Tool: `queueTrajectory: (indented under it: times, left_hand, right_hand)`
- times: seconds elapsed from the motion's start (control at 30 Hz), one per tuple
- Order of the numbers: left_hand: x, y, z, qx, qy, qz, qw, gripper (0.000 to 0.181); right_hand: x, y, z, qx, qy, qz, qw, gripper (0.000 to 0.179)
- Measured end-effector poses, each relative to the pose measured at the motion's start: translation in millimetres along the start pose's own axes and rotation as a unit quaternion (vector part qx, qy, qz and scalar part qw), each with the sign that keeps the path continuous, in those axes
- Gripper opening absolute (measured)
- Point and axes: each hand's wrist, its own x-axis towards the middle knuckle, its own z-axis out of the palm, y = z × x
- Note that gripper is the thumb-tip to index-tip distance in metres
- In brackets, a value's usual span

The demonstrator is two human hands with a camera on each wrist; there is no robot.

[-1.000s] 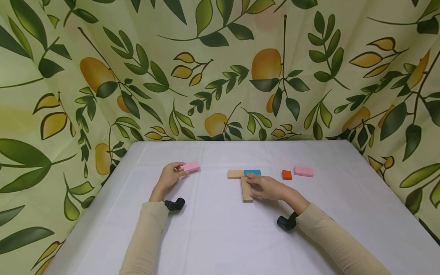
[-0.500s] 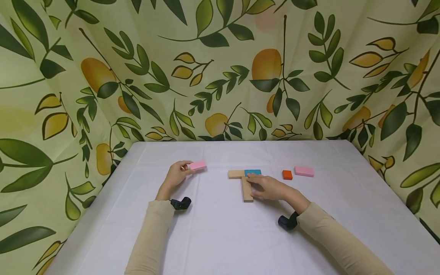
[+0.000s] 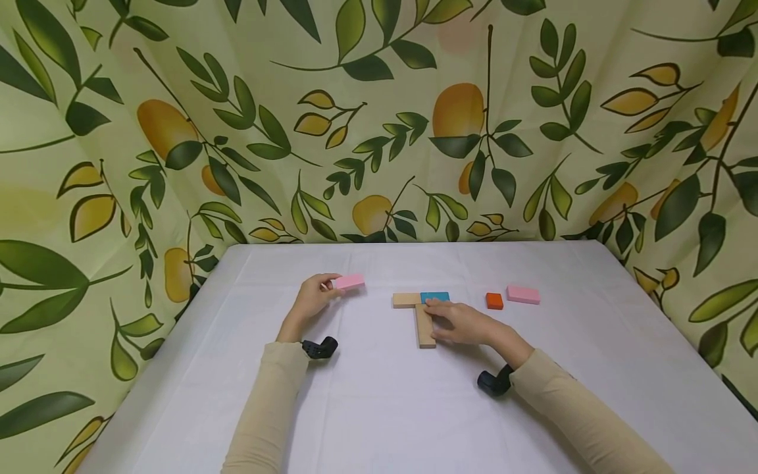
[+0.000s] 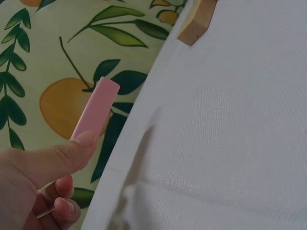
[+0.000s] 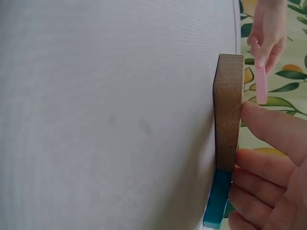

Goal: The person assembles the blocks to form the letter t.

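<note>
My left hand (image 3: 312,297) pinches one end of a pink rectangular block (image 3: 350,282) between thumb and fingers, holding it above the table; in the left wrist view a shadow falls below. To the right, two plain wooden blocks and a blue block (image 3: 435,297) lie together as a T. One wooden block (image 3: 406,301) and the blue block form the top bar, and a second wooden block (image 3: 424,327) is the stem. My right hand (image 3: 462,322) rests its fingertips at the blue block and the stem, the thumb (image 5: 261,120) against the wood. The right hand partly covers both.
An orange-red cube (image 3: 494,301) and another pink block (image 3: 523,294) lie right of the T on the white-covered table (image 3: 367,408). A leaf-and-fruit patterned curtain (image 3: 379,131) hangs behind and at both sides. Black wrist-camera mounts (image 3: 320,347) sit on both wrists.
My left hand has carried the pink block rightward and slightly away from me, closer to the T of blocks. My right hand and the blocks beneath it have stayed in place.
</note>
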Motion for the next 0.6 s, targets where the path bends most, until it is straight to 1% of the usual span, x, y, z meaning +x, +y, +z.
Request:
queueTrajectory:
  times: [0.3, 0.47, 0.6]
  left_hand:
    - [2.3, 3.6, 6.6, -0.016, -0.004, 0.008, 0.9998, 0.037]
    - [3.9, 5.3, 10.3, -0.014, -0.004, 0.019, 0.9997, 0.037]
    - [5.2, 9.7, 13.5, -0.012, -0.008, 0.02, 0.9997, 0.036]
  right_hand:
    - [-0.2, -1, 2, 0.009, 0.002, 0.006, 0.9999, 0.057]
    - [-0.7, -2, 2, 0.009, 0.004, 0.006, 0.9999, 0.057]
    - [-0.5, -1, 2, 0.011, 0.006, 0.004, 0.9999, 0.057]
